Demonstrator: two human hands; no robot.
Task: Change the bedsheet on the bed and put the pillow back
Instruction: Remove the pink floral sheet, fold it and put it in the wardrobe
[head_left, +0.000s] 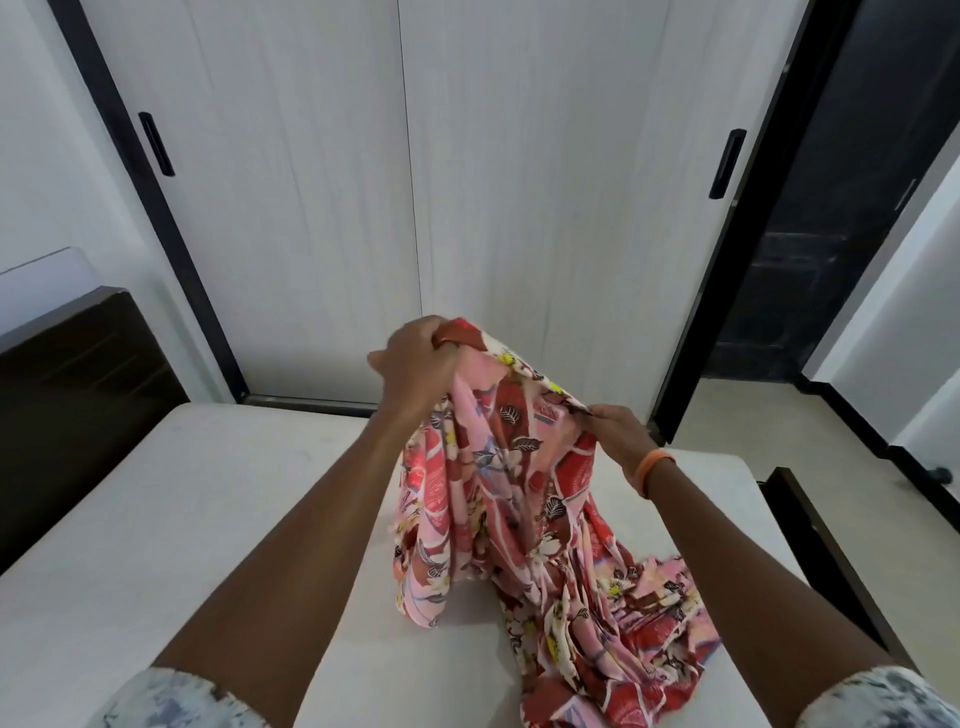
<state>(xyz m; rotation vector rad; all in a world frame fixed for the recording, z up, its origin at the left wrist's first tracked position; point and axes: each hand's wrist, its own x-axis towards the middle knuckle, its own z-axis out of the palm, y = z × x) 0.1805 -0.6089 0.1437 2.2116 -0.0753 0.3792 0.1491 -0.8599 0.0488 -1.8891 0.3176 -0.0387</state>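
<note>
The sheet (498, 499) was judged light, limp and prone to bunching, best taken by its hem or corners. It was held above the bare mattress (182, 519), its tail trailing there, left hand (415, 366) fingers clenched on a gathered bunch, right hand (621, 434) fingers pinching an edge. Pink-and-red floral print was seen.

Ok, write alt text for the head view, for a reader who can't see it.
A person's two hands lift a bunched pink-and-red floral sheet above a bare white mattress: the left hand grips its top, the right hand, with an orange band at the wrist, pinches an edge. The sheet's lower end trails on the mattress; white wardrobe doors stand behind.
</note>
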